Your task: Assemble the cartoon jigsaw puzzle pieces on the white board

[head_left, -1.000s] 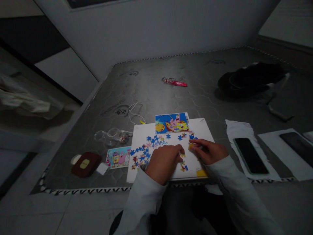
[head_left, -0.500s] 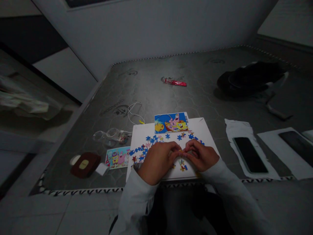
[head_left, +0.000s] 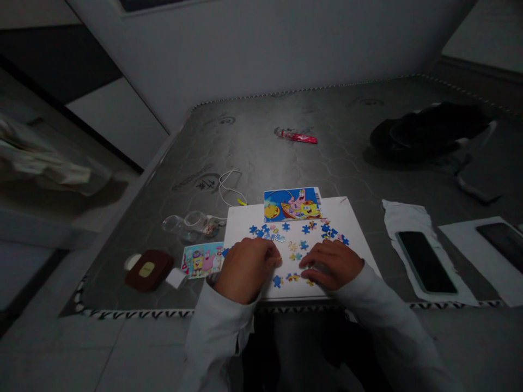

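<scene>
Left hand (head_left: 247,270): curled on the white board (head_left: 347,218), grip unclear.
Right hand (head_left: 333,265): open, flat on the board, holding nothing visible.
Jigsaw pieces (head_left: 292,256): scattered between both hands.
Picture card (head_left: 292,204): at the board's far edge.

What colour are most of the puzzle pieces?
The puzzle pieces are mostly blue, clearest in the head view.
</scene>
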A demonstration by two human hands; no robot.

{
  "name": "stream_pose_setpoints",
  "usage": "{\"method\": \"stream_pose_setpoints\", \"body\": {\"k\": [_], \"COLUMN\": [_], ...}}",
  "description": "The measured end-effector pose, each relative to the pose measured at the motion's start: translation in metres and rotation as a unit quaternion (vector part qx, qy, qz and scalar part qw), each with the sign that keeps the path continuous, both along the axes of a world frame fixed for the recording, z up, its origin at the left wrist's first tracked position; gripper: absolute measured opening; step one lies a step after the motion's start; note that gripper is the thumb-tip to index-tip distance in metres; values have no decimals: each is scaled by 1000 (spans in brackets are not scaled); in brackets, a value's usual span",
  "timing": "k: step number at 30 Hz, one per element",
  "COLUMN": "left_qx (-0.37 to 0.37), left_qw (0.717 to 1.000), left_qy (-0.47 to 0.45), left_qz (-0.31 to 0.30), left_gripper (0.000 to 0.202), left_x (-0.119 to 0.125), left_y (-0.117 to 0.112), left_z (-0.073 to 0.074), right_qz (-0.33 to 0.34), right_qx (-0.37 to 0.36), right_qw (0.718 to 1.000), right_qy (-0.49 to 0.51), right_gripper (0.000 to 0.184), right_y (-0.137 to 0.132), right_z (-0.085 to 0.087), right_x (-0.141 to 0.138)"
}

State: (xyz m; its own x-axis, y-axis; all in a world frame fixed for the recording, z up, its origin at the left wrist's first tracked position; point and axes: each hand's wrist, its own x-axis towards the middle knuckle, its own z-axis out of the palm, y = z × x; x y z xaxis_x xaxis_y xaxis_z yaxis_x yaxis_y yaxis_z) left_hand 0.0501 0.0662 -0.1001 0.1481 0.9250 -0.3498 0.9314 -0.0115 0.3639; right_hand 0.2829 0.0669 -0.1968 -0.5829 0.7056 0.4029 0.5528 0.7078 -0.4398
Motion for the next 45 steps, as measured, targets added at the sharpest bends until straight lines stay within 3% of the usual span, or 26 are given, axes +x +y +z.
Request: {"method": "stream_pose_setpoints", "body": {"k": [4, 8, 14, 19, 28, 32, 38, 45], "left_qx": [-4, 3, 9, 10, -74, -75, -83, -65], "left_qw": [1000, 1000, 1000, 1000, 996, 994, 993, 993], "left_qy": [-6, -26, -21, 3, 37, 36, 40, 45], "left_qz": [-3, -9, -2, 8, -40, -66, -71, -89], "left_gripper": [8, 6, 7, 13, 28, 20, 18, 18], "left_x": [3, 5, 9, 7, 2, 1, 4, 21], "left_y": [-1, 0, 2, 1, -7, -6, -2, -4], "left_z": [1, -1, -7, -4, 3, -3, -4, -6], "right_qz": [10, 43, 28, 28, 17, 12, 37, -3], "right_qx": [54, 53, 67, 77, 46, 15, -91, -92], "right_qw": [998, 998, 996, 995, 995, 995, 986, 986], "right_qy": [19, -18, -44, -53, -82, -95, -135, -142], "right_gripper": [18, 19, 12, 18, 19, 22, 18, 19], "right_y": [-3, -5, -6, -5, -5, -3, 0, 1], "right_z": [6, 10, 7, 6, 7, 8, 13, 10], "right_x": [-10, -19, -24, -21, -19, -18, -12, -13]}}
